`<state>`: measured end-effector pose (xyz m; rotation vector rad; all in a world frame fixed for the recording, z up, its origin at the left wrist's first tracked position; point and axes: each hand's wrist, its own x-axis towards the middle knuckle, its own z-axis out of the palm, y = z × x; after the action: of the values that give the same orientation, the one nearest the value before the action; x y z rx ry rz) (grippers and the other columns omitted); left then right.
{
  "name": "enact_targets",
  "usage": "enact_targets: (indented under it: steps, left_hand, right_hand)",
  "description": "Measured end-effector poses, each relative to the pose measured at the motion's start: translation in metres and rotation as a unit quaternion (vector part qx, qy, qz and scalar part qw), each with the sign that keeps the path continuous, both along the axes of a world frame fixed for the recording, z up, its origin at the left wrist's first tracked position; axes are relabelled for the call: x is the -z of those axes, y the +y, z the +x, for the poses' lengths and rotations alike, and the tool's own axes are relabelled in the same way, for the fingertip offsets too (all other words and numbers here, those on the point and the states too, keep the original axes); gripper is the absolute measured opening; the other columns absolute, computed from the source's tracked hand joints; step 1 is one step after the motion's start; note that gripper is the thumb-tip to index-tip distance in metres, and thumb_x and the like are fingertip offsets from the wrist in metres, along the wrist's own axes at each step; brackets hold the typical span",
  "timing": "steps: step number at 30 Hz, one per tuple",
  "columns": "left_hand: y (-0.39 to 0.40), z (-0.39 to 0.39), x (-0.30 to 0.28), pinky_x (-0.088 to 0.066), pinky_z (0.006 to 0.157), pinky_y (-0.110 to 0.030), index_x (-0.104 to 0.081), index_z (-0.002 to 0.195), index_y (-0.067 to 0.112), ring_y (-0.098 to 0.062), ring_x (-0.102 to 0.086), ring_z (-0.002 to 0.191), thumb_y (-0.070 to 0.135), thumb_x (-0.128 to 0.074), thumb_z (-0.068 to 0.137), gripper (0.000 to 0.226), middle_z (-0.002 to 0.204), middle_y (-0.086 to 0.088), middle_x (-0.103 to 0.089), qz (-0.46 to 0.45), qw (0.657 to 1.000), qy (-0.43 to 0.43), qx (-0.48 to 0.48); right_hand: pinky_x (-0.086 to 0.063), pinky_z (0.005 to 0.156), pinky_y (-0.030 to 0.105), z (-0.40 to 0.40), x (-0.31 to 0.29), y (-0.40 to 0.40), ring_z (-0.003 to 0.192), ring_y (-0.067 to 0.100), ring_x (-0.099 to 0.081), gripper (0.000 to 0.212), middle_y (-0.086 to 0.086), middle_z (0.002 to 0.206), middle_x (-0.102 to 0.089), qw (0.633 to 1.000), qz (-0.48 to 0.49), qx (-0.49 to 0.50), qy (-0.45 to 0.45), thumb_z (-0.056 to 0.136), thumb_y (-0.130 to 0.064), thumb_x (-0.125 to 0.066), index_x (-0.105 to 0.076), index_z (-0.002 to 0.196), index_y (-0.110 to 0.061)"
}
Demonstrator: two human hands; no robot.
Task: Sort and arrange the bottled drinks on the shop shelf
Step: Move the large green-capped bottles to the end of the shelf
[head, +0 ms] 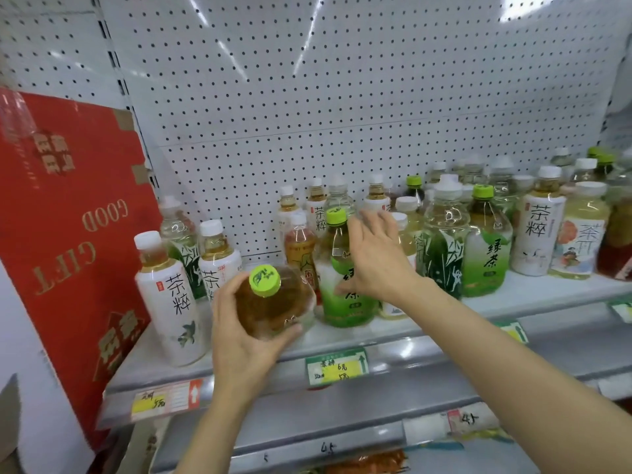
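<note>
Left hand [243,331] has its fingers wrapped around a green-capped tea bottle [273,304], tipped toward us at the near edge of the shelf [533,295]. Right hand [372,258] is spread loose against another green tea bottle [345,302] just right of it, not really grasping. Big red gift box [68,241] leans at the left end.

On your left a large red cardboard gift box [68,241] leans upside down against the shelving, its gold lettering "GOOD GIFT" inverted. Behind the shelf you see a white perforated metal back panel [342,97]. Along the shelf's front edge sit a green and yellow price tag [337,366] and a red and yellow price tag [167,398].
</note>
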<state>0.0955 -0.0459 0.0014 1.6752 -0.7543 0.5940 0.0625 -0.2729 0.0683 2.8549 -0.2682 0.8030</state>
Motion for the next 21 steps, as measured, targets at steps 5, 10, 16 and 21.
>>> enact_targets:
  steps: [5,10,16,21]
  left_hand:
    - [0.028,0.003,-0.028,-0.039,0.108,-0.019,-0.045,0.133,0.036,0.004,-0.05,0.122,0.035,-0.095,0.045,0.1,0.129,0.019,-0.054,-0.104,0.994,0.013,0.038]
    - [0.04,0.004,-0.038,-0.043,0.11,-0.04,-0.051,0.126,0.048,0.002,-0.052,0.124,0.039,-0.088,0.049,0.086,0.129,0.023,-0.058,-0.161,0.983,0.039,0.083]
    - [0.037,0.0,-0.028,-0.051,0.098,-0.027,-0.055,0.13,0.036,0.001,-0.054,0.124,0.028,-0.092,0.047,0.091,0.129,0.02,-0.061,-0.181,0.973,0.079,0.122]
    - [0.016,-0.007,-0.028,-0.048,0.102,-0.057,-0.06,0.129,0.037,-0.022,-0.055,0.129,0.026,-0.093,0.046,0.09,0.135,0.008,-0.061,-0.191,0.955,0.131,0.187]
  right_hand:
    - [-0.042,0.106,0.039,-0.003,0.004,0.019,0.121,0.017,-0.047,0.106,0.004,0.138,-0.042,0.976,0.17,-0.136,-0.018,0.058,-0.057,-0.087,-0.028,0.139,-0.02]
    - [-0.046,0.105,0.044,0.0,0.028,0.037,0.115,0.015,-0.048,0.096,0.0,0.13,-0.042,0.92,0.311,-0.213,-0.103,0.059,-0.04,-0.092,-0.04,0.14,-0.045]
    - [-0.039,0.111,0.028,-0.03,0.023,0.037,0.128,0.006,-0.048,0.087,-0.007,0.137,-0.054,0.813,0.472,-0.253,-0.228,0.059,-0.037,-0.091,-0.051,0.137,-0.037]
    - [-0.036,0.114,0.026,-0.088,0.013,0.017,0.132,-0.003,-0.044,0.083,-0.019,0.139,-0.055,0.787,0.511,-0.25,-0.237,0.063,-0.02,-0.091,-0.055,0.136,-0.031]
